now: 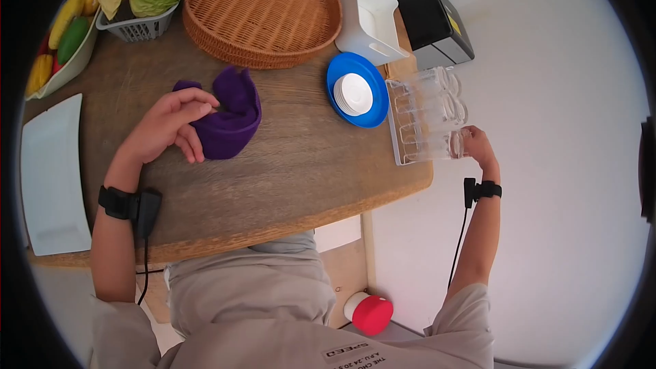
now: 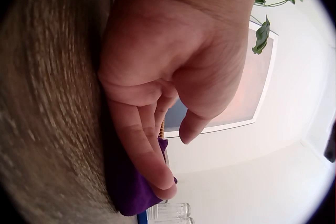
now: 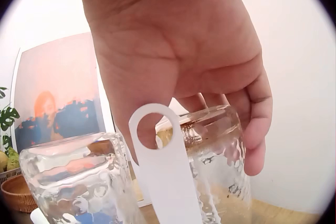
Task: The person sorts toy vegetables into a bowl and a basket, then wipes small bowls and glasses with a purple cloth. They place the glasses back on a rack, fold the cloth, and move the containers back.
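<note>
A: Hands?
B: Right hand point(image 1: 480, 145) curled round the end glass point(image 3: 220, 174), base-up on the rack point(image 1: 395, 142); left hand point(image 1: 167, 121) loose, gripping nothing visible, by the purple cloth point(image 1: 232, 131) left of the rack
A: Tip?
B: Lift straight, I'd say, clear of the rack's white upright point(image 3: 170, 182)

The purple cloth point(image 1: 236, 133) is matt, soft-looking fabric. The end tumbler point(image 3: 223, 182) is clear, glossy glass, rippled down its side; the rack handle point(image 3: 173, 187) is smooth and matt. The table point(image 1: 294, 157) is wood, its grain rough and dull up close. The round tray point(image 1: 263, 7) is ridged woven wicker; the storage bin point(image 1: 357, 24) and blue plate point(image 1: 380, 99) look like smooth plastic
</note>
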Demonstrator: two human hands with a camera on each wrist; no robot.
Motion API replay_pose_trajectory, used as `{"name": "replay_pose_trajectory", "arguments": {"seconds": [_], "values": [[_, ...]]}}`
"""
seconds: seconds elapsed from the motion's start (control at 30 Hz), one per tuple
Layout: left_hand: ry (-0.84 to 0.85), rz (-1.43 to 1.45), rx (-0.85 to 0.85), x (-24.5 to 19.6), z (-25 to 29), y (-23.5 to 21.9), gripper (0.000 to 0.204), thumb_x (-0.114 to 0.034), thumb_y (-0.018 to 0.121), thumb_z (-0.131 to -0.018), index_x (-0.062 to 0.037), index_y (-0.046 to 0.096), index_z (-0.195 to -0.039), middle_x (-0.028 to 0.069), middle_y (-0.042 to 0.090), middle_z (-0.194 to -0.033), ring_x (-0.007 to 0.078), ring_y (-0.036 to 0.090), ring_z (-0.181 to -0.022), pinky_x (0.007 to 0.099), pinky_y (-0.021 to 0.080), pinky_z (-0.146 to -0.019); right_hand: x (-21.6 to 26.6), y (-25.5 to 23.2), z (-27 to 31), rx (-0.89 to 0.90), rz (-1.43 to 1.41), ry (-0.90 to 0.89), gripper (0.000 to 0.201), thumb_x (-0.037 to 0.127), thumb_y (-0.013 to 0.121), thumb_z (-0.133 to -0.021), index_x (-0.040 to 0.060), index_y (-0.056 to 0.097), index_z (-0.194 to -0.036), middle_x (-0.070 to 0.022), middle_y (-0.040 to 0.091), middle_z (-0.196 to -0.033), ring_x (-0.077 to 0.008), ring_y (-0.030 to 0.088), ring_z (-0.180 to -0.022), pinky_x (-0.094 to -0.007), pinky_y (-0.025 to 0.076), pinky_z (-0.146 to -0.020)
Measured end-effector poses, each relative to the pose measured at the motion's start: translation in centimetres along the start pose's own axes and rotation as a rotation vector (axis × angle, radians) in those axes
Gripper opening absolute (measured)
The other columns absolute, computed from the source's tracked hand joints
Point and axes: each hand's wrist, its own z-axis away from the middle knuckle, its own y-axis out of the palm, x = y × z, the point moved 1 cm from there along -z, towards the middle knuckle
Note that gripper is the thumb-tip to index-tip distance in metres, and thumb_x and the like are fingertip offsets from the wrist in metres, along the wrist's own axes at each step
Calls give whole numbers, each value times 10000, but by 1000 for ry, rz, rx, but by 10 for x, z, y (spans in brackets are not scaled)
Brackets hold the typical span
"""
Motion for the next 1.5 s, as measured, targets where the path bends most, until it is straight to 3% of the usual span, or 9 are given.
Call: {"name": "replay_pose_trajectory", "arguments": {"seconds": [0.3,0.6,0.9,1.07,1.1,1.13,1.27,1.4,1.5], "values": [[4,-10,-3,0,0,-1,330,-264,552,-1040,11,548,-1222,165,619,-1177,216,719,-590,272,593,-453,33,-10,-2,-94,59,-178,860,340,831,-802,50,401,-1488,-177,704,-1096,-272,686,-1032,-378,537,-894],[1,-3,36,1,0,-5,349,-280,563,-1040,7,543,-1236,138,639,-1116,208,726,-618,271,600,-493,33,-12,-43,5,-96,-336,551,56,750,-796,-26,582,-1314,-113,724,-996,-180,673,-917,-324,543,-819],[-8,-28,56,-1,0,-5,344,-284,567,-1040,8,561,-1223,125,643,-1087,201,729,-635,267,599,-516,69,-129,91,-426,-76,-326,510,145,747,-888,-37,566,-1329,-124,713,-1100,-167,667,-989,-294,524,-878],[-20,-125,45,-6,3,2,346,-204,680,-971,20,579,-1215,105,648,-1044,186,725,-647,249,588,-529,78,-73,173,-548,-792,-573,512,158,628,-959,-30,487,-1414,-196,649,-1281,-275,615,-1217,-410,440,-1102],[-17,-184,48,-6,5,4,356,-178,708,-946,22,586,-1213,102,648,-1038,181,724,-652,245,583,-534,70,-34,175,-360,-1063,-683,581,268,546,-990,-20,422,-1478,-206,600,-1371,-319,548,-1312,-492,383,-1148],[-12,-244,51,-5,7,6,369,-152,736,-920,23,593,-1211,98,647,-1032,176,723,-658,240,578,-539,101,15,191,-402,-1556,-302,664,361,514,-975,15,376,-1525,-191,548,-1444,-332,477,-1380,-564,372,-1141],[-51,-517,-28,-22,18,14,378,-123,799,-853,36,639,-1157,101,650,-1013,184,715,-701,271,559,-585,186,182,233,840,-2401,-108,697,370,740,-829,32,496,-1388,-251,542,-1308,-411,526,-1195,-468,518,-950],[41,-1318,-214,-36,49,25,380,-189,805,-819,35,683,-1101,163,659,-982,298,683,-842,375,533,-754,218,243,257,851,-2233,-83,656,306,725,-852,25,487,-1394,-208,553,-1355,-360,577,-1207,-472,511,-1019],[-86,-1385,-323,-35,63,18,406,-231,800,-794,15,698,-1100,205,642,-984,379,612,-948,421,474,-861,225,233,257,771,-1993,-240,725,97,807,-739,24,492,-1388,-175,577,-1316,-317,577,-1226,-428,479,-1051]]}}
